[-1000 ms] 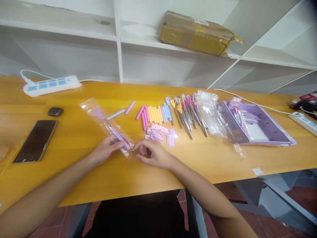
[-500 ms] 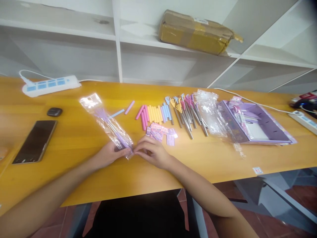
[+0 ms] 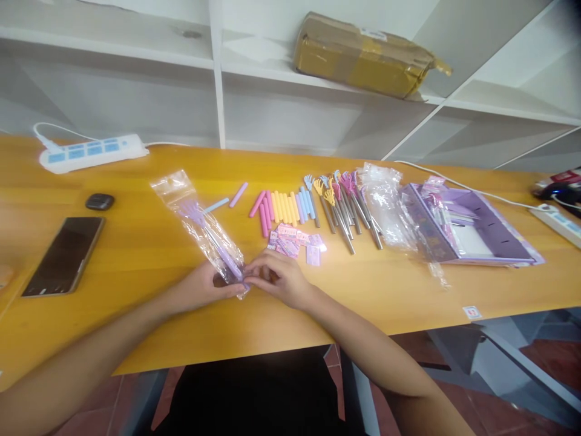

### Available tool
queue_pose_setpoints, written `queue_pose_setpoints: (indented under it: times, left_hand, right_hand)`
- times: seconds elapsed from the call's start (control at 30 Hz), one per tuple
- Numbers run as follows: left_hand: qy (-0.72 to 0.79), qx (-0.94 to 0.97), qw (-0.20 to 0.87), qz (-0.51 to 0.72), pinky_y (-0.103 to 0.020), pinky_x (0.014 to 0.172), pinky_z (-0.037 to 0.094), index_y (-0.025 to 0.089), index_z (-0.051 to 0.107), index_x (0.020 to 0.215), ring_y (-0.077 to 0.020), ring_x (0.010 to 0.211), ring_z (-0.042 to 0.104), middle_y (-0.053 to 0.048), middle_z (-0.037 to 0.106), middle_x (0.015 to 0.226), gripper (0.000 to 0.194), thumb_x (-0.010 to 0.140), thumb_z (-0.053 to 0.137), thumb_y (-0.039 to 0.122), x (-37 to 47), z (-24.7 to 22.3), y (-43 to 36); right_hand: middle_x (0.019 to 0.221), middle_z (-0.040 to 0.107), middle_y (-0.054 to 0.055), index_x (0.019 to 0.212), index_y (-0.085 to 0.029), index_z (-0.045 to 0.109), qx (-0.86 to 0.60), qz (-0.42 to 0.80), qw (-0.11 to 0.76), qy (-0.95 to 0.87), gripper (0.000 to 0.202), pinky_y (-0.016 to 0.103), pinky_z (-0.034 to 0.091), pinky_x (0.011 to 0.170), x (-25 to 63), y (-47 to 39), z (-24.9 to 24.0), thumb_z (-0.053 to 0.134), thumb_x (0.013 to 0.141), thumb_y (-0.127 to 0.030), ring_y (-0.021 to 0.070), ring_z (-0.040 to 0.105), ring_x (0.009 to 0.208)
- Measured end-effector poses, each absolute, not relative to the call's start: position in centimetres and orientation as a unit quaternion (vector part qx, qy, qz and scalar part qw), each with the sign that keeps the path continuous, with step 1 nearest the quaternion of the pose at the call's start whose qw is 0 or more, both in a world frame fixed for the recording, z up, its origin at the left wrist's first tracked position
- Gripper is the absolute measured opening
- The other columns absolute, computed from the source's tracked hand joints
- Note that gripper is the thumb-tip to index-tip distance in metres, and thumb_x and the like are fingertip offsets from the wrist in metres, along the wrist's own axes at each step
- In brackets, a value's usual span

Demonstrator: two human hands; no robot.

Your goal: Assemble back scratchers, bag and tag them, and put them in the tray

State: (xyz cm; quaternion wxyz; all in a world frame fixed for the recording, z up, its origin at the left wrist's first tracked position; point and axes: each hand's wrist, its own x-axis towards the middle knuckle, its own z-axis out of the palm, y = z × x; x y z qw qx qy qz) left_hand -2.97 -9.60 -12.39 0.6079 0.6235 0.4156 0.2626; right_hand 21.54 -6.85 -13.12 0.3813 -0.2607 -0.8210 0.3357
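Note:
A clear plastic bag (image 3: 175,188) holds a purple back scratcher (image 3: 229,260), its hand-shaped head toward the far left and its handle toward me. My left hand (image 3: 206,287) grips the bag around the handle end, with the thumb on top. At the bag's near end, my right hand (image 3: 279,278) pinches the plastic between thumb and fingers. Just beyond my right hand lie small printed cards (image 3: 290,240). Behind those are pink, yellow, purple and blue tubes (image 3: 284,209), and a blue tube (image 3: 216,205) lies beside the bag.
Several back scratchers (image 3: 347,209) with metal rods are piled right of the tubes. Clear bags (image 3: 384,206) lie beside a purple box (image 3: 512,239) at the right. On the left are a phone (image 3: 63,254), a black case (image 3: 100,201) and a power strip (image 3: 93,152).
The bag's near end and my left hand have shifted slightly toward me. The far end of the bag has moved a little to the right. Both hands keep their hold.

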Motion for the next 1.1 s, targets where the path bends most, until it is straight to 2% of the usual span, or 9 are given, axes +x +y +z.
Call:
queue_pose_setpoints:
  times: [0.13, 0.3, 0.47, 0.53, 0.6, 0.7, 0.83, 1.1]
  left_hand:
    - [0.415, 0.611, 0.619, 0.265, -0.036, 0.082, 0.058, 0.021, 0.073, 0.098, -0.023, 0.087, 0.073, -0.004, 0.078, 0.09, 0.02, 0.091, 0.078, 0.039, -2.8, -12.4, -9.7]
    - [0.445, 0.593, 0.629, 0.233, -0.038, 0.085, 0.06, 0.019, 0.073, 0.107, -0.023, 0.091, 0.074, -0.005, 0.078, 0.097, 0.03, 0.092, 0.078, 0.044, -2.8, -12.3, -9.8]
    - [0.439, 0.611, 0.617, 0.232, -0.038, 0.088, 0.059, 0.019, 0.073, 0.112, -0.0227, 0.093, 0.073, -0.006, 0.079, 0.101, 0.031, 0.096, 0.074, 0.044, -2.9, -12.1, -9.7]
    - [0.433, 0.619, 0.613, 0.232, -0.038, 0.089, 0.059, 0.019, 0.073, 0.114, -0.0227, 0.094, 0.073, -0.006, 0.079, 0.102, 0.031, 0.096, 0.073, 0.044, -2.9, -12.0, -9.7]
    - [0.428, 0.618, 0.617, 0.234, -0.038, 0.089, 0.059, 0.019, 0.073, 0.117, -0.0227, 0.096, 0.073, -0.006, 0.078, 0.105, 0.032, 0.097, 0.073, 0.043, -2.9, -12.0, -9.7]
    - [0.426, 0.612, 0.623, 0.238, -0.036, 0.09, 0.058, 0.017, 0.072, 0.117, -0.0223, 0.098, 0.072, -0.007, 0.078, 0.108, 0.033, 0.098, 0.072, 0.043, -2.9, -12.3, -9.7]
    - [0.442, 0.61, 0.62, 0.221, -0.037, 0.086, 0.058, 0.017, 0.071, 0.115, -0.0224, 0.094, 0.072, -0.007, 0.078, 0.106, 0.035, 0.097, 0.073, 0.047, -3.0, -12.6, -9.8]
    - [0.419, 0.65, 0.591, 0.23, -0.037, 0.099, 0.058, 0.018, 0.071, 0.124, -0.0248, 0.11, 0.071, -0.008, 0.077, 0.122, 0.036, 0.097, 0.074, 0.043, -2.8, -12.0, -10.0]
  right_hand:
    - [0.09, 0.07, 0.001, 0.116, -0.022, 0.071, -0.28, 0.336, 0.38, -0.815, 0.023, 0.026, 0.051, 0.065, 21.5, -7.0, -13.5, 0.075, 0.1, -0.038, 0.009, 0.052, 0.059]
    - [0.086, 0.07, -0.001, 0.115, -0.022, 0.069, -0.261, 0.327, 0.427, -0.802, 0.022, 0.025, 0.05, 0.063, 21.3, -6.9, -13.5, 0.079, 0.097, -0.03, 0.0082, 0.052, 0.057]
    - [0.071, 0.06, -0.004, 0.108, -0.022, 0.069, -0.282, 0.306, 0.468, -0.78, 0.013, 0.029, 0.052, 0.069, 21.5, -6.9, -12.7, 0.076, 0.099, -0.027, 0.0124, 0.058, 0.063]
    - [0.071, 0.058, -0.004, 0.107, -0.023, 0.068, -0.301, 0.312, 0.475, -0.766, 0.01, 0.029, 0.051, 0.067, 21.8, -6.8, -12.4, 0.073, 0.101, -0.028, 0.0139, 0.058, 0.066]
    - [0.076, 0.058, -0.002, 0.112, -0.023, 0.067, -0.318, 0.334, 0.456, -0.761, 0.014, 0.028, 0.048, 0.064, 22.0, -6.7, -12.2, 0.072, 0.101, -0.03, 0.014, 0.056, 0.067]
    - [0.089, 0.061, 0.0, 0.117, -0.022, 0.065, -0.326, 0.386, 0.381, -0.774, 0.025, 0.027, 0.045, 0.063, 22.1, -6.6, -12.1, 0.074, 0.099, -0.037, 0.0125, 0.053, 0.067]
    - [0.085, 0.057, -0.001, 0.095, -0.02, 0.063, -0.31, 0.411, 0.31, -0.8, 0.029, 0.026, 0.04, 0.066, 21.8, -6.7, -12.4, 0.076, 0.097, -0.045, 0.0124, 0.051, 0.071]
    - [0.072, 0.046, -0.003, 0.073, -0.02, 0.044, -0.287, 0.4, 0.293, -0.82, 0.047, 0.026, 0.031, 0.065, 21.1, -6.8, -12.9, 0.071, 0.101, -0.046, 0.0121, 0.043, 0.068]
